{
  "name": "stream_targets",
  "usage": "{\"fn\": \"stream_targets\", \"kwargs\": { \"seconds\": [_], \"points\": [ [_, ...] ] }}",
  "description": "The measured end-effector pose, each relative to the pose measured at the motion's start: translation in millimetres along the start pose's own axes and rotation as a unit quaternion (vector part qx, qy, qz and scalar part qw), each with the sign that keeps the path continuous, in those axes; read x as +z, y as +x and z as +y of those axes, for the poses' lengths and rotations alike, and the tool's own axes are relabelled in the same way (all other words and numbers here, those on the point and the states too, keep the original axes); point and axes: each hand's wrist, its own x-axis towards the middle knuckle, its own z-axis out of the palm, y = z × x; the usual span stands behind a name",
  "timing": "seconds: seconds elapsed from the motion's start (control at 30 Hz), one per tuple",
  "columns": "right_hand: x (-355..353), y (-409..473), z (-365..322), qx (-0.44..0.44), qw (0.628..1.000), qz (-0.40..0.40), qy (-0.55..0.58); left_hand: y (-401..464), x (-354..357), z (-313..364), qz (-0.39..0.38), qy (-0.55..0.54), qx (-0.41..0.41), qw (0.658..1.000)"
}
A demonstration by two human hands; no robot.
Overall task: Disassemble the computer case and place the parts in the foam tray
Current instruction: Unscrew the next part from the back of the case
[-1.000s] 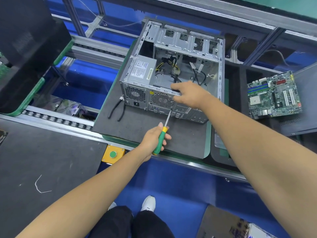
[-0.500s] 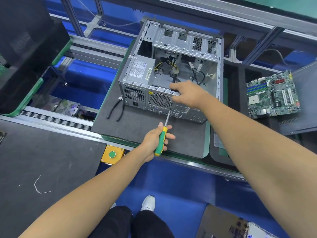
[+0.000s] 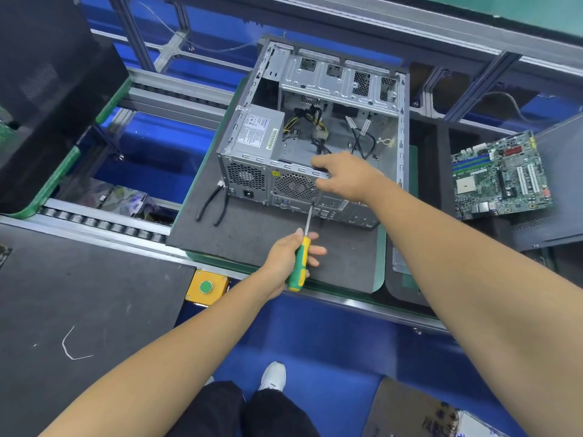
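**Rear Panel Fastener: Work Area and Hand Position**

The computer case [image 3: 315,127] lies open side up on a dark foam mat [image 3: 252,234], which sits on a green-edged pallet [image 3: 380,257] on the conveyor line; the power supply [image 3: 257,130] occupies the near-left corner of the case, and loose cables [image 3: 318,130] lie on the case floor beside it. A pair of black-handled pliers [image 3: 211,205] rests on the mat, just left of the case rear panel; a yellow box with a green push button [image 3: 206,287] is mounted on the near rail. To the right, well apart from the case, a motherboard [image 3: 501,175] lies in the black foam tray [image 3: 441,171], partly over a dark panel [image 3: 561,190]. A second dark mat [image 3: 79,310] covers the bench at near left (a bent white scrap lies on it).

The right hand [image 3: 344,178] reaches over the top edge of the rear panel near the fan grille [image 3: 295,187]; its fingers curl over that edge and hold the case. The right forearm crosses the right part of the rear panel and hides it.

The left hand [image 3: 290,253] grips the green and yellow handle of the screwdriver [image 3: 301,250]; the thumb lies along the handle, the fingers wrap it loosely, with fingertips showing on the right. The shaft points up and away to the rear panel below the fan grille; the tip meets the panel there.
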Motion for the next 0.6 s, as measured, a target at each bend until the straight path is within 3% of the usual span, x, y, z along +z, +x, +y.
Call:
{"fn": "stream_targets", "kwargs": {
  "seconds": [0.23,0.6],
  "points": [
    [0.3,0.2,0.1,-0.001,1.000,0.005,-0.004,6.7,-3.5,-9.2,0.075,0.036,0.075,0.994],
    [-0.7,-0.2,0.1,-0.008,1.000,0.003,-0.005,11.7,3.5,16.8,-0.002,0.050,0.059,0.997]
  ]
}}
